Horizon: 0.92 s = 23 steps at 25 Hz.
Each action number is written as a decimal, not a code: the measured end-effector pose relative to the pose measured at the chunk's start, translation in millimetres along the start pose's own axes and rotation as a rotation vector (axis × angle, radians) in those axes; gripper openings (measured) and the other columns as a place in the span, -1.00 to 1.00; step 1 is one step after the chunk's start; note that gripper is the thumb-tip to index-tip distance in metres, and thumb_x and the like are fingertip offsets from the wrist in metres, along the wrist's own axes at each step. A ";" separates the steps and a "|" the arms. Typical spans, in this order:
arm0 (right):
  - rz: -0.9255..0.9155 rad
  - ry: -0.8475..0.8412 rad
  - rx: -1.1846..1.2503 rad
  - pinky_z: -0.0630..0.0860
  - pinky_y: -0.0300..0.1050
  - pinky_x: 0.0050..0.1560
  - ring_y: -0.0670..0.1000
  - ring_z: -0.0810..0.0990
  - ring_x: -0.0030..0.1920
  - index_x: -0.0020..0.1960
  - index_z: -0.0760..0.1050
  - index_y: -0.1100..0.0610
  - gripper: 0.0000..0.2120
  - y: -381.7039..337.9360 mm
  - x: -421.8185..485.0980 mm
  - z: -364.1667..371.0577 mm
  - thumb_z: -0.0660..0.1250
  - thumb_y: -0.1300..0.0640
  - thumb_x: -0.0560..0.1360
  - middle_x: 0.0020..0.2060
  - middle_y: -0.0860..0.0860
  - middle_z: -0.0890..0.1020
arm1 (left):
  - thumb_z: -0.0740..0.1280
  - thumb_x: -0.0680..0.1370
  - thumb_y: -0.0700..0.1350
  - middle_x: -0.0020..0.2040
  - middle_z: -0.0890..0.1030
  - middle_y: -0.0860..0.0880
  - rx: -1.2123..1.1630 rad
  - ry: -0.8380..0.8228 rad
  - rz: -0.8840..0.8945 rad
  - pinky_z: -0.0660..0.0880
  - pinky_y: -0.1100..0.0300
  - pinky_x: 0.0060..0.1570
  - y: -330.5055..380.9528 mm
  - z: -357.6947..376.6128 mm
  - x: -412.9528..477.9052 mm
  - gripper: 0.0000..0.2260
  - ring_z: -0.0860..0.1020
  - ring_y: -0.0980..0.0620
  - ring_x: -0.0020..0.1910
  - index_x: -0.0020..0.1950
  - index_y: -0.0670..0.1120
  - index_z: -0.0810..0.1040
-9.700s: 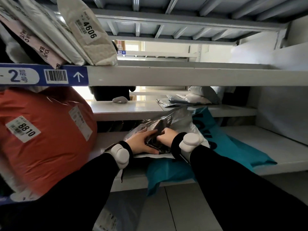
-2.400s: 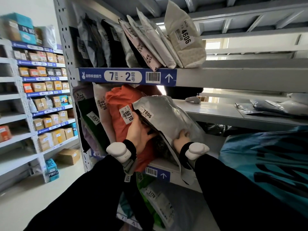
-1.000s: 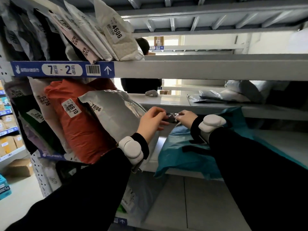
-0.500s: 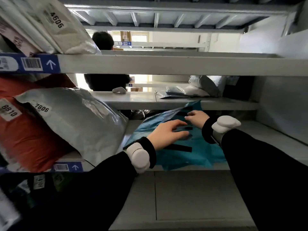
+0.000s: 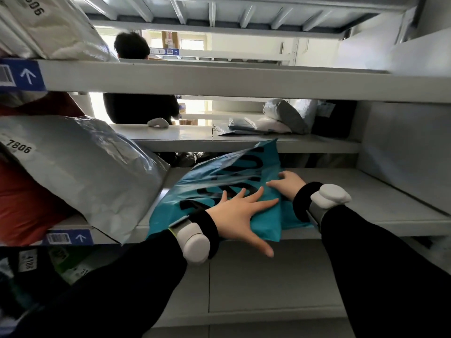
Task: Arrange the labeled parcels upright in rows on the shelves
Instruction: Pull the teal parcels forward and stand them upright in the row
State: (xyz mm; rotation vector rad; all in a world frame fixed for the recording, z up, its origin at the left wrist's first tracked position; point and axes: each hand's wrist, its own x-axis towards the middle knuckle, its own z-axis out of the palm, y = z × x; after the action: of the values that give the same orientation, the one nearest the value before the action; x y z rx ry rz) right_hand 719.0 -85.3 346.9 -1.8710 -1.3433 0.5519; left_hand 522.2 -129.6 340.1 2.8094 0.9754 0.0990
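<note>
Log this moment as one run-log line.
teal parcel: lying on shelf | left hand: flat on it, fingers spread | right hand: on its right side, grip unclear | grey parcel 7806: leaning beside it

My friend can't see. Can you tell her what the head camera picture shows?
A teal parcel lies on a grey shelf, with the left hand pressing flat on it and the right hand touching it just beyond. To the left, a grey parcel marked 7806 leans against an orange parcel.
</note>
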 end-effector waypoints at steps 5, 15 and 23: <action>-0.013 0.004 0.099 0.50 0.10 0.23 0.18 0.60 0.11 0.14 0.52 0.29 -0.60 10.0 6.6 11.8 0.44 0.18 0.34 0.07 0.18 0.64 | 0.37 0.36 0.36 0.61 -0.11 0.09 0.021 0.061 -0.037 -0.27 -0.35 0.44 -1.5 13.9 0.8 -0.11 -0.13 -0.16 0.58 0.53 0.29 -0.08; 0.061 -0.060 0.220 0.49 0.06 0.22 0.24 0.58 0.13 0.14 0.50 0.42 -0.68 -1.2 12.7 8.9 0.36 0.31 0.42 0.14 0.30 0.59 | 0.21 0.49 -0.06 0.48 0.39 0.02 -0.300 0.211 -0.057 0.12 -0.19 0.47 -5.4 3.9 6.0 -0.46 0.33 -0.01 0.47 0.47 0.23 0.27; 0.116 -0.108 0.571 0.47 -0.07 0.10 0.03 0.50 -0.15 0.17 0.47 0.22 -0.75 -44.3 13.9 12.2 0.20 0.12 0.56 -0.12 0.09 0.53 | 0.26 0.57 -0.20 0.09 0.67 -0.03 -0.847 0.536 -0.049 0.46 0.11 0.17 -25.3 -15.9 4.4 -0.77 0.59 0.01 0.12 0.12 0.00 0.64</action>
State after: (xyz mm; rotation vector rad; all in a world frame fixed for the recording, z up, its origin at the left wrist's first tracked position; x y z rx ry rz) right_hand 688.3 -61.1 374.9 -1.4641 -1.0047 0.9911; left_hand 508.4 -105.2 351.3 1.9871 0.8116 1.0294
